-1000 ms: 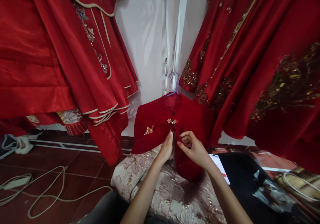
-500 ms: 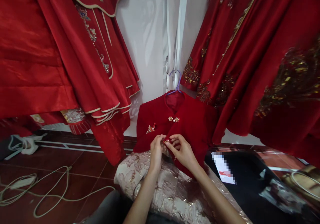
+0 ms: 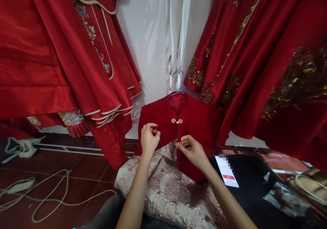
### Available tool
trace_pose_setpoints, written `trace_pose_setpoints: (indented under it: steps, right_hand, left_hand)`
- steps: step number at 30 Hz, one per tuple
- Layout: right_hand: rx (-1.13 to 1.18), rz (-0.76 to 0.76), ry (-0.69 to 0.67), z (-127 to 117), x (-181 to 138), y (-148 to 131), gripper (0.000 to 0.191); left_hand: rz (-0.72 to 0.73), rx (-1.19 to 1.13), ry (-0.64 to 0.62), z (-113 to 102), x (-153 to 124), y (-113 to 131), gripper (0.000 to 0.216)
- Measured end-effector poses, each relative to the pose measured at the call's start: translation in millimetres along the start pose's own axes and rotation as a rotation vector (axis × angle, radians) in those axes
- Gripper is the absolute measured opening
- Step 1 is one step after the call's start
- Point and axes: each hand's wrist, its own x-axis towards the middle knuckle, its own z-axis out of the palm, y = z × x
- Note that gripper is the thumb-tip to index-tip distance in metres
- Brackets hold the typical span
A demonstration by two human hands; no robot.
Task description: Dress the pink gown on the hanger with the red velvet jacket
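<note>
A small red velvet jacket [image 3: 199, 120] hangs on a purple hanger [image 3: 179, 82] against the white wall, with a pearl clasp [image 3: 176, 121] fastened at the collar. My left hand [image 3: 149, 140] is closed on the left front panel, fingers pinched over a small jewelled brooch there. My right hand [image 3: 192, 150] pinches a small fastener at the jacket's front opening, lower down. Both forearms reach over a beige and pink brocade fabric [image 3: 171, 195] lying under the jacket's hem.
Red embroidered gowns hang at the left [image 3: 76, 58] and at the right [image 3: 268, 69]. A white cable [image 3: 46, 201] loops over the dark red tiled floor. A phone with a lit screen [image 3: 227, 176] lies on a black surface at the right.
My left hand has moved up and left from the front opening onto the brooch on the left panel. My right hand has stayed at the opening, still pinching.
</note>
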Motion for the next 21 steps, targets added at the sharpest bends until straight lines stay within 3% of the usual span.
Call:
trace_pose_setpoints:
  steps: [3,7,13,21]
  right_hand:
    - [0.012,0.001,-0.009,-2.9,1.5,-1.4,0.027]
    - [0.057,-0.006,-0.048,-3.0,1.0,-3.2,0.027]
    - [0.245,0.005,-0.132,11.2,15.2,-15.6,0.031]
    - [0.102,-0.1,0.097,64.2,65.6,-3.5,0.025]
  left_hand:
    - [-0.043,0.082,-0.052,5.7,17.2,-21.0,0.022]
    - [-0.051,0.039,-0.159,17.5,18.3,-36.0,0.02]
    - [-0.027,-0.222,-0.065,28.6,10.8,-34.1,0.01]
    - [-0.117,-0.577,-0.055,29.4,12.1,-34.5,0.017]
